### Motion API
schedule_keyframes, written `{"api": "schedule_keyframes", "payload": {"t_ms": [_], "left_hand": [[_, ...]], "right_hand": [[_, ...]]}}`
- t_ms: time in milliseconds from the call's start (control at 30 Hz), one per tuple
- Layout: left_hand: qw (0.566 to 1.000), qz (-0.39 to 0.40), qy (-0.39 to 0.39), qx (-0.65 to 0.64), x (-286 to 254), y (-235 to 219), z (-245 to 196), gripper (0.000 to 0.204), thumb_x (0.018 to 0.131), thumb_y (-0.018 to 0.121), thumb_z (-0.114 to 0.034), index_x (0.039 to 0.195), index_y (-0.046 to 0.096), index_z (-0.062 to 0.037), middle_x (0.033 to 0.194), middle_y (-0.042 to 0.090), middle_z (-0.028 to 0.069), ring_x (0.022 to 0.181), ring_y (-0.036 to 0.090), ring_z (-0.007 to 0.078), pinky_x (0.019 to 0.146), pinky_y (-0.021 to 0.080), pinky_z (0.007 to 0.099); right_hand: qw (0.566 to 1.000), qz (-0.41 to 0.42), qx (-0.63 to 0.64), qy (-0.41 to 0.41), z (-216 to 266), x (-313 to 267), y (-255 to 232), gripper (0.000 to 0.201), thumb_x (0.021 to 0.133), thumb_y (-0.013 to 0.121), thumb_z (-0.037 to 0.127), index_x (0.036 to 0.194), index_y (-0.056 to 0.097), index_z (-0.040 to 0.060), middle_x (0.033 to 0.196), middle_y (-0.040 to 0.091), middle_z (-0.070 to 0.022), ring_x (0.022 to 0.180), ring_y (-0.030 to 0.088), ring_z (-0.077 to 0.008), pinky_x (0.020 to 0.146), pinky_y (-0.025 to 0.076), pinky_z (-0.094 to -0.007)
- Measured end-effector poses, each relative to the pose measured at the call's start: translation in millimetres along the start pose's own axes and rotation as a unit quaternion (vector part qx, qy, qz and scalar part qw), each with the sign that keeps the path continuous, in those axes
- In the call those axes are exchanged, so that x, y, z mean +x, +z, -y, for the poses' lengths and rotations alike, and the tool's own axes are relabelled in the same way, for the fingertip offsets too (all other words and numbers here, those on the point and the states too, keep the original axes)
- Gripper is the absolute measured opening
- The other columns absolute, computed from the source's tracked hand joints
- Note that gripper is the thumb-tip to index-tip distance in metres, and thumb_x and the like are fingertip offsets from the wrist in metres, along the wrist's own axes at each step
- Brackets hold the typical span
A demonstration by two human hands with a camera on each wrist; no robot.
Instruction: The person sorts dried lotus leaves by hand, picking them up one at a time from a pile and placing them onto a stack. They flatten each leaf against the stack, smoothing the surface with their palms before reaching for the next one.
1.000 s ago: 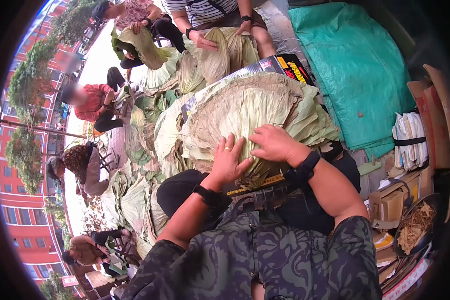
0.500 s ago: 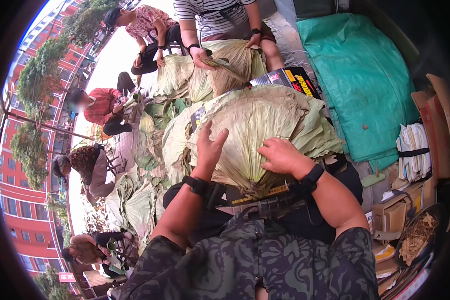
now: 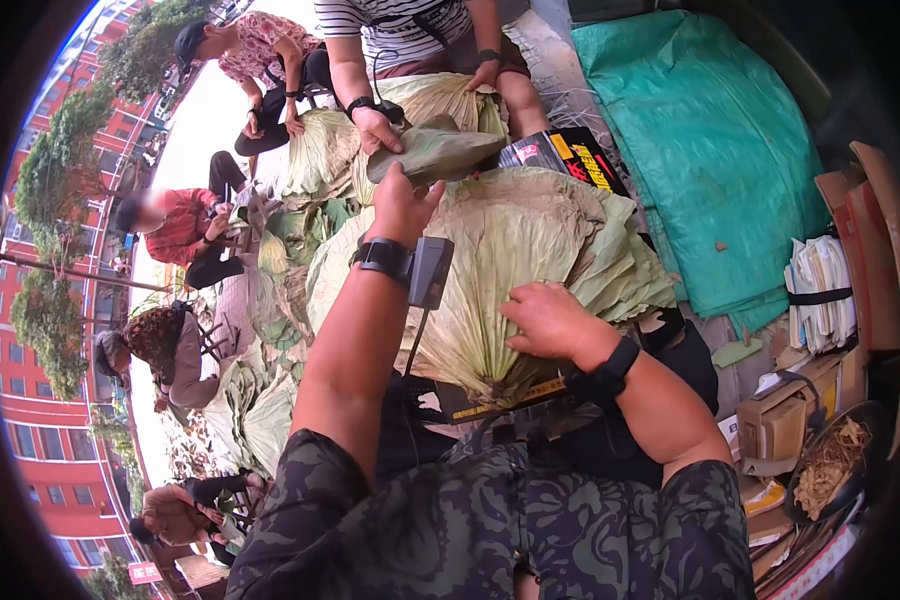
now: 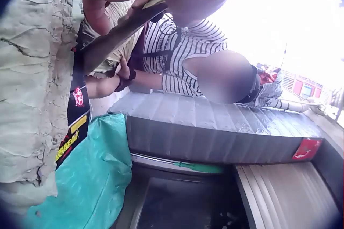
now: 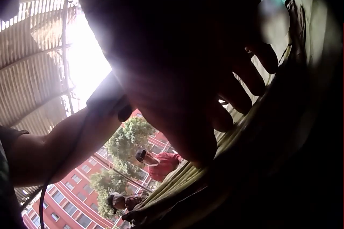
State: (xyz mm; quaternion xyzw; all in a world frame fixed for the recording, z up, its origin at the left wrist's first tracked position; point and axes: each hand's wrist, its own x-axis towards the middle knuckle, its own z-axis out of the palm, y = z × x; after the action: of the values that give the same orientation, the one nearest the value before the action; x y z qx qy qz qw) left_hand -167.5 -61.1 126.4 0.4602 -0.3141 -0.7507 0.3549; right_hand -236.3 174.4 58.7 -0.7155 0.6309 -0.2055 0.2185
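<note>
A pile of dried lotus leaves, fanned out and pale green-brown, lies over my lap in the head view. My right hand rests on its near part, fingers bent loosely with their tips on the top leaf. Beyond the far left edge of the pile, my left hand reaches out, thumb spread away from the fingers. Its fingertips overlap the near edge of a folded leaf, which another person's hand holds. The left wrist view shows this folded leaf edge-on, just past my thumb and fingers.
The person in a striped shirt sits opposite with more leaves on the lap. A green tarp lies to the right, with bundled papers, cardboard boxes and a dark bowl nearer. Several people sit at the left among leaves.
My left hand has lifted off the pile and moved forward to the folded leaf. The person opposite has brought that leaf toward me. My right hand has stayed on the pile.
</note>
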Motion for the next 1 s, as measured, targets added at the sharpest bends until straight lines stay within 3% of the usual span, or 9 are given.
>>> {"api": "schedule_keyframes", "payload": {"t_ms": [200, 267, 400, 467, 500, 633, 800, 867, 1000], "left_hand": [[0.971, -0.010, 0.241, -0.004, -19, -5, 11, 0.032, 0.093, 0.043, -0.015, 0.123, 0.040, -0.0020, 0.124, 0.044, 0.0114, 0.109, 0.047, 0.0246, 0.087, 0.049, 0.0454], [0.965, -0.005, 0.262, 0.017, -35, -9, 12, 0.029, 0.093, 0.044, -0.013, 0.120, 0.044, -0.0002, 0.118, 0.049, 0.0105, 0.105, 0.050, 0.0206, 0.086, 0.051, 0.0400], [0.808, 0.093, 0.467, 0.346, -76, -31, 17, 0.022, 0.092, 0.046, -0.004, 0.111, 0.055, 0.0018, 0.110, 0.058, 0.0094, 0.102, 0.055, 0.0196, 0.090, 0.043, 0.0300], [0.632, 0.112, 0.583, 0.498, -108, -37, 23, 0.029, 0.087, 0.047, 0.002, 0.115, 0.054, 0.0000, 0.115, 0.057, 0.0156, 0.110, 0.053, 0.0273, 0.094, 0.039, 0.0323], [0.609, 0.131, 0.570, 0.535, -120, -46, 31, 0.034, 0.083, 0.049, 0.005, 0.116, 0.054, -0.0010, 0.116, 0.055, 0.0178, 0.112, 0.051, 0.0308, 0.096, 0.038, 0.0343], [0.543, 0.174, 0.452, 0.686, -151, -86, 66, 0.056, 0.064, 0.060, 0.005, 0.119, 0.053, -0.0062, 0.122, 0.049, 0.0217, 0.116, 0.044, 0.0400, 0.097, 0.038, 0.0434], [0.516, 0.179, 0.371, 0.751, -171, -108, 91, 0.060, 0.063, 0.060, 0.003, 0.121, 0.051, -0.0094, 0.125, 0.046, 0.0240, 0.117, 0.042, 0.0437, 0.097, 0.038, 0.0452], [0.507, 0.176, 0.379, 0.754, -174, -109, 92, 0.059, 0.064, 0.058, 0.003, 0.121, 0.051, -0.0098, 0.125, 0.045, 0.0241, 0.117, 0.041, 0.0445, 0.097, 0.038, 0.0452], [0.515, 0.166, 0.375, 0.753, -177, -103, 91, 0.058, 0.065, 0.057, 0.002, 0.121, 0.051, -0.0110, 0.125, 0.045, 0.0243, 0.117, 0.041, 0.0444, 0.097, 0.037, 0.0449]], "right_hand": [[0.999, -0.042, -0.029, -0.014, -2, 4, -3, 0.030, 0.068, 0.068, 0.028, 0.087, 0.059, 0.0062, 0.079, 0.056, -0.0112, 0.079, 0.058, -0.0317, 0.068, 0.047, -0.0413], [0.989, -0.146, 0.015, -0.008, -1, 6, -6, 0.023, 0.073, 0.061, 0.025, 0.084, 0.061, 0.0042, 0.077, 0.059, -0.0141, 0.074, 0.060, -0.0316, 0.066, 0.048, -0.0411], [0.960, -0.246, 0.132, 0.007, -5, 12, -8, 0.028, 0.079, 0.060, 0.028, 0.088, 0.062, 0.0014, 0.080, 0.062, -0.0128, 0.073, 0.061, -0.0253, 0.066, 0.049, -0.0365], [0.823, -0.194, 0.519, 0.123, -5, 13, -15, 0.042, 0.083, 0.058, 0.039, 0.100, 0.061, 0.0011, 0.089, 0.062, -0.0092, 0.076, 0.061, -0.0183, 0.067, 0.048, -0.0317], [0.730, -0.167, 0.642, 0.162, -5, 11, -20, 0.053, 0.084, 0.058, 0.046, 0.115, 0.054, 0.0031, 0.097, 0.060, -0.0060, 0.081, 0.059, -0.0141, 0.070, 0.048, -0.0295], [0.615, -0.226, 0.748, 0.109, -12, 13, -21, 0.054, 0.081, 0.065, 0.037, 0.118, 0.048, 0.0013, 0.103, 0.059, -0.0067, 0.088, 0.059, -0.0173, 0.076, 0.049, -0.0344], [0.622, -0.247, 0.714, 0.206, -29, 18, 6, 0.035, 0.082, 0.063, 0.017, 0.111, 0.051, 0.0006, 0.104, 0.059, -0.0085, 0.090, 0.059, -0.0168, 0.078, 0.050, -0.0326], [0.739, -0.276, 0.569, 0.230, -46, 24, 23, 0.028, 0.079, 0.059, 0.003, 0.106, 0.054, -0.0023, 0.098, 0.061, -0.0085, 0.086, 0.060, -0.0160, 0.076, 0.048, -0.0289], [0.790, -0.357, 0.468, 0.171, -45, 29, 15, 0.030, 0.075, 0.056, -0.003, 0.105, 0.054, -0.0040, 0.096, 0.062, -0.0068, 0.084, 0.059, -0.0135, 0.076, 0.046, -0.0264]]}}
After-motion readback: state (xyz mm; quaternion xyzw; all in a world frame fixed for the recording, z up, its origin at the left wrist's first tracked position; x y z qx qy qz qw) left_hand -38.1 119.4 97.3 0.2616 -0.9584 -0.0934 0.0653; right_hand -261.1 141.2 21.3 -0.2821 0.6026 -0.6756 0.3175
